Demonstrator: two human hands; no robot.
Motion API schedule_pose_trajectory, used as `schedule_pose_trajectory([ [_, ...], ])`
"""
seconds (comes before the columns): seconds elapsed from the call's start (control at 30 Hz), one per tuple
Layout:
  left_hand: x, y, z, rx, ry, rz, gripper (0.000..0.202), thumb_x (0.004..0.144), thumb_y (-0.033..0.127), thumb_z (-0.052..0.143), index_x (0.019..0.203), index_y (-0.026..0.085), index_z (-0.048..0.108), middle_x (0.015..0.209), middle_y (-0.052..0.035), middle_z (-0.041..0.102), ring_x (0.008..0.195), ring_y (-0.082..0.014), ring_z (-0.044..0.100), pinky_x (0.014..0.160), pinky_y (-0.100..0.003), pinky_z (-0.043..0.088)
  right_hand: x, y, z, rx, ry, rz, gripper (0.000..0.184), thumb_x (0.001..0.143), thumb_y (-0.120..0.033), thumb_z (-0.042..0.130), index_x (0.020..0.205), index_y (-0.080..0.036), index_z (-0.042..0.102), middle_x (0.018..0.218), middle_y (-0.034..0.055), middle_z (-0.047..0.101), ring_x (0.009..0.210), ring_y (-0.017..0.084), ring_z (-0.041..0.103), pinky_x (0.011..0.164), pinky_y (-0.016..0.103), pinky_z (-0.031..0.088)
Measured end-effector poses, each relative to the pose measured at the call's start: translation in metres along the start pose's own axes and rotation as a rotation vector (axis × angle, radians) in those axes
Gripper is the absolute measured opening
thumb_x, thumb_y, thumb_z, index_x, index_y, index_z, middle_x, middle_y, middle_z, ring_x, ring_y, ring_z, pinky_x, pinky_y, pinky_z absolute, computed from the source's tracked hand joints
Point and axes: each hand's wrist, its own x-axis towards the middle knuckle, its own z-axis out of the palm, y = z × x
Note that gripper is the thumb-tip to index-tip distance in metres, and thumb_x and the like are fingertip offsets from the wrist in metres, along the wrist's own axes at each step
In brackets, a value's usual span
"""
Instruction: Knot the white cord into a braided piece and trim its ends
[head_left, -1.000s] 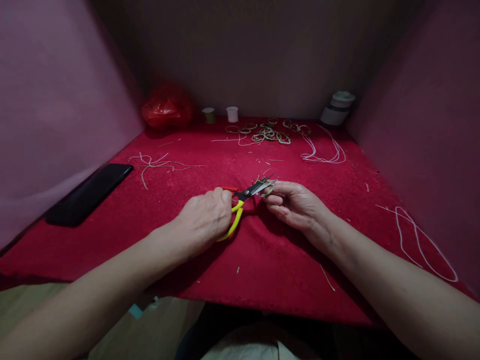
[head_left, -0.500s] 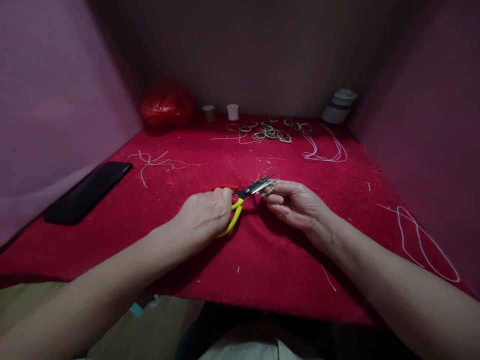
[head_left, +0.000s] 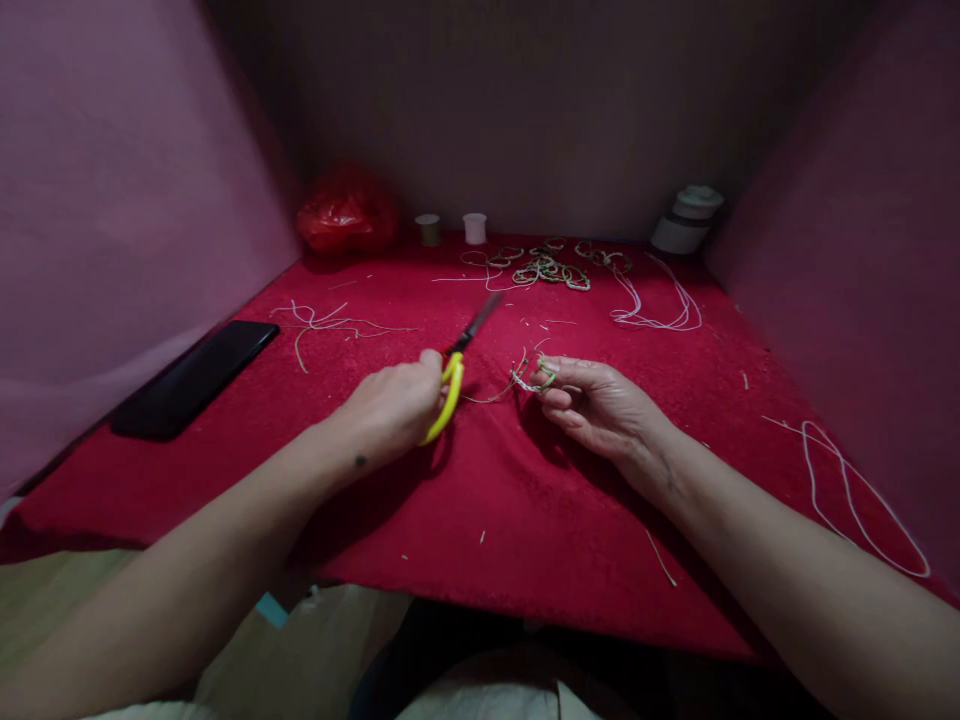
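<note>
My left hand [head_left: 397, 405] is wrapped round a pair of scissors [head_left: 452, 390] with yellow and red handles. Their dark blades point away from me and to the right, blurred and close together. My right hand [head_left: 592, 400] pinches a small green and white braided cord loop [head_left: 534, 382] between thumb and fingers, just above the red cloth. Thin loose cord ends stick out from the loop on its left side. A gap separates the blades from the loop. Part of the loop is hidden behind my right fingertips.
Several braided loops [head_left: 551, 268] lie at the back. White cords [head_left: 660, 322] rest near them, with another cord [head_left: 847, 480] at right. Two spools [head_left: 475, 229], a red plastic bag [head_left: 349, 215] and a lidded container [head_left: 686, 222] stand behind. A black phone [head_left: 196, 380] lies left, near cord scraps [head_left: 319, 322].
The scissors have moved left, away from the loop, and turned to point more away from me. My right hand still holds the loop in nearly the same place.
</note>
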Motion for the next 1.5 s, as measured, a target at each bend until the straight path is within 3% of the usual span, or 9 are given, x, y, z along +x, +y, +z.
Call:
schedule_pose_trajectory([
  [0.07,0.008,-0.015,-0.003,-0.315,0.053,-0.053,0.014,0.085,0.029,0.047,0.077,0.017,0.049,0.068,-0.0074,0.059,0.058,-0.0181,0.057,0.054,-0.029,0.039,0.0,0.0,-0.001,-0.041,-0.017,-0.021,0.009,0.07,-0.004,0.06,0.063,-0.01,0.061,0.061,0.001,0.056,0.043,0.003,0.043,0.031,0.012,0.029],
  [0.17,0.014,-0.025,-0.002,-0.791,-0.054,-0.059,0.02,0.082,0.028,0.048,0.064,0.019,0.042,0.055,0.0003,0.048,0.046,-0.0105,0.044,0.047,-0.025,0.035,0.0,-0.001,-0.003,-0.098,-0.018,-0.054,0.004,0.072,-0.008,0.064,0.068,-0.009,0.064,0.066,0.0029,0.06,0.044,0.004,0.044,0.031,0.012,0.03],
  [0.3,0.014,-0.01,0.012,-0.914,0.085,0.054,0.023,0.068,0.026,0.068,0.074,0.018,0.047,0.065,0.0024,0.053,0.054,-0.0098,0.049,0.048,-0.022,0.036,-0.001,-0.002,-0.003,-0.134,-0.011,-0.073,0.003,0.07,-0.011,0.068,0.072,-0.009,0.067,0.071,0.0055,0.066,0.041,0.003,0.044,0.03,0.013,0.029],
  [0.43,0.017,0.019,0.023,-1.043,0.186,0.138,0.031,0.066,0.024,0.072,0.084,0.018,0.047,0.081,-0.0008,0.062,0.061,-0.0092,0.054,0.053,-0.022,0.042,-0.001,-0.003,-0.002,-0.143,-0.013,-0.071,0.005,0.069,-0.012,0.069,0.073,-0.009,0.068,0.072,0.0056,0.068,0.042,0.004,0.046,0.031,0.013,0.031],
  [0.73,0.027,0.032,0.036,-0.925,0.226,0.128,0.026,0.067,0.013,0.065,0.079,0.02,0.043,0.068,0.0029,0.054,0.059,-0.0092,0.05,0.052,-0.023,0.041,0.0,-0.003,-0.005,-0.153,-0.057,-0.058,0.007,0.068,-0.014,0.07,0.072,-0.01,0.066,0.072,0.0045,0.068,0.042,0.003,0.042,0.03,0.013,0.03],
  [1.0,-0.004,0.009,0.004,-1.168,0.117,-0.002,0.027,0.072,0.013,0.058,0.088,0.02,0.037,0.062,0.0071,0.048,0.044,-0.0049,0.042,0.043,-0.021,0.034,0.002,-0.003,-0.01,-0.129,-0.084,-0.075,0.003,0.072,-0.012,0.067,0.074,-0.011,0.064,0.067,0.0036,0.066,0.042,0.004,0.045,0.031,0.013,0.029],
  [1.1,-0.011,0.003,0.0,-1.165,0.091,-0.047,0.027,0.072,0.014,0.059,0.088,0.02,0.038,0.064,0.0053,0.052,0.045,-0.0059,0.047,0.045,-0.022,0.038,0.0,-0.003,-0.009,-0.128,-0.104,-0.066,0.002,0.073,-0.01,0.066,0.074,-0.011,0.064,0.066,0.0036,0.065,0.042,0.004,0.045,0.031,0.013,0.029],
  [1.33,0.011,0.022,0.021,-0.814,0.11,0.094,0.026,0.069,0.023,0.066,0.081,0.019,0.043,0.066,0.0033,0.055,0.054,-0.0096,0.05,0.049,-0.024,0.038,-0.002,-0.003,-0.008,-0.156,-0.143,-0.05,0.009,0.07,-0.014,0.07,0.077,-0.012,0.063,0.067,0.0018,0.063,0.042,0.004,0.044,0.031,0.013,0.03],
  [1.5,0.013,0.042,0.019,-0.47,0.048,0.101,0.028,0.072,0.035,0.066,0.084,0.019,0.046,0.078,-0.0044,0.062,0.069,-0.018,0.059,0.056,-0.027,0.039,0.0,-0.004,-0.008,-0.16,-0.16,-0.06,0.01,0.07,-0.016,0.07,0.076,-0.012,0.063,0.067,0.0009,0.062,0.042,0.004,0.045,0.03,0.013,0.03],
])
